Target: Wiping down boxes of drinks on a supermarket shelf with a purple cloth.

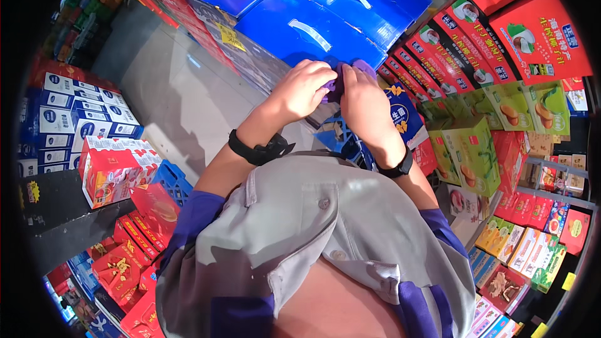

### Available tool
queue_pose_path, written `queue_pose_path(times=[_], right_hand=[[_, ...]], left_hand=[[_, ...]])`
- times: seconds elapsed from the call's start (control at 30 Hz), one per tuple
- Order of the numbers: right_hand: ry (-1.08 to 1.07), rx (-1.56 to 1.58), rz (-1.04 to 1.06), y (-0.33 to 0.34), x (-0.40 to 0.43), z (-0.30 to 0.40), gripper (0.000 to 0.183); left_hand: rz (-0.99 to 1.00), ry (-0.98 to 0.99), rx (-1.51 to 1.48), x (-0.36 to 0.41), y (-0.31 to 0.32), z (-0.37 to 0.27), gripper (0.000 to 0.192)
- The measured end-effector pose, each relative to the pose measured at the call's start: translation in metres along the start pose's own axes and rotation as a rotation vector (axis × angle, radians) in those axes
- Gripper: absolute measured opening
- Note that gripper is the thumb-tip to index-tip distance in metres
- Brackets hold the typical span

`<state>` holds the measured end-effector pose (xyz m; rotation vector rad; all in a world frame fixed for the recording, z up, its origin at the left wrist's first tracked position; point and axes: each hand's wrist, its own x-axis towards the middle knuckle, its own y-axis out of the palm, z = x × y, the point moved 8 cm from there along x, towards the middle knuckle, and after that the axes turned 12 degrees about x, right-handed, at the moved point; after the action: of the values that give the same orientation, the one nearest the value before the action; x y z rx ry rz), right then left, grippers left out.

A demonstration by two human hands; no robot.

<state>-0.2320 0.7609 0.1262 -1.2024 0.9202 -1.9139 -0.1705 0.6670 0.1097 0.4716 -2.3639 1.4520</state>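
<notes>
My left hand point(303, 88) and my right hand point(364, 98) are close together in the upper middle of the head view, both on a bunched purple cloth point(332, 88). The fingers of both hands are curled over it, and parts of the cloth show between and behind them. Just beyond the hands lie the tops of several blue glossy cartons with white carry handles; the nearest carton point(281, 40) is right by the cloth. A black band sits on each wrist. Part of the cloth is hidden under the hands.
Red coconut-drink cartons point(540, 42) and green gift boxes point(469, 155) are stacked at the right, above a blue plastic crate point(339, 134) near my body. White-and-blue cartons point(58, 119) and a red box point(112, 169) stand at the left. Tiled floor point(188, 89) shows between the stacks.
</notes>
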Motion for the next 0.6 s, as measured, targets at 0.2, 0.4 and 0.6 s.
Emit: queue_pose_path(times=[0.2, 0.4, 0.6], right_hand=[[0.046, -0.12, 0.093, 0.032, 0.027, 0.025, 0.043], [0.005, -0.024, 0.044, 0.078, 0.069, 0.053, 0.053], [-0.014, 0.183, 0.075, 0.088, 0.099, 0.062, 0.056]], left_hand=[[0.008, -0.006, 0.017, -0.006, -0.023, 0.036, 0.034], [-0.088, -0.078, 0.117, -0.017, -0.063, 0.09, 0.034], [-0.086, -0.148, 0.145, -0.027, -0.077, 0.12, 0.033]])
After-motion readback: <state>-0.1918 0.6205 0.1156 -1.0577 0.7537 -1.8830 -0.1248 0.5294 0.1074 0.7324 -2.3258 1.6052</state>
